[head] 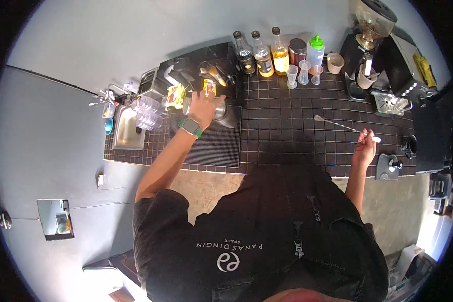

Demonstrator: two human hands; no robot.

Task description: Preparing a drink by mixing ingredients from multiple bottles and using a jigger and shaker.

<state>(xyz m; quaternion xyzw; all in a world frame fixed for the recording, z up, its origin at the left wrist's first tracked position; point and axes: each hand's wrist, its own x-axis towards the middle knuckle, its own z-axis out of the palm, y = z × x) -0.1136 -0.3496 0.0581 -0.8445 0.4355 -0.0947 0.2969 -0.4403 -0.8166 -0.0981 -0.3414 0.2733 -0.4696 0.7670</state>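
My left hand, with a watch on its wrist, reaches over metal cups at the back of a black rubber bar mat. A steel cup shows beside its fingers, and a taller shaker-like vessel stands next to it. The palm hides whether the fingers grip a cup. Off to the right, my right hand holds a long bar spoon by its handle end. The spoon's twisted shaft points left above the dark tiled counter, bowl outward.
Syrup bottles, a green-capped squeeze bottle and clear jiggers line the wall. A coffee grinder and espresso machine stand right, near a tamper on its mat. Plastic cups stand by a sink left.
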